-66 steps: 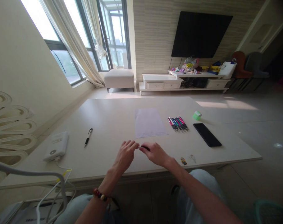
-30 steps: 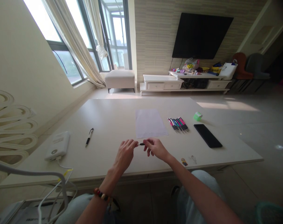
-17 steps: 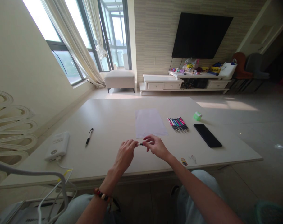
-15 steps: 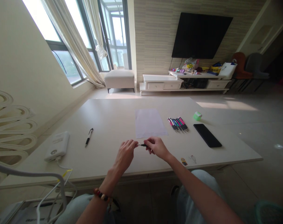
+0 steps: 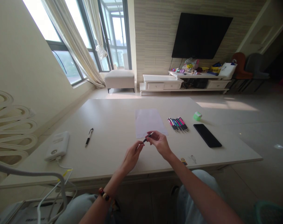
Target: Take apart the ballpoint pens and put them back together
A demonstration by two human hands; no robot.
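Hands (image 5: 132, 156) (image 5: 159, 144) lifted, pen (image 5: 148, 135) over paper (image 5: 148, 122), white table (image 5: 113, 124), windows (image 5: 116, 34)

Black plastic pen (image 5: 148, 136), matt pale tabletop (image 5: 113, 124), white paper sheet (image 5: 148, 123), glossy black phone (image 5: 207, 135), cream cloth curtain (image 5: 71, 43)

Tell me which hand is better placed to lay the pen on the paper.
Right, probably. The right hand has its fingers around the pen and sits at the near edge of the paper. The left hand lies farther from the paper, with its fingertips only near the pen's lower end.
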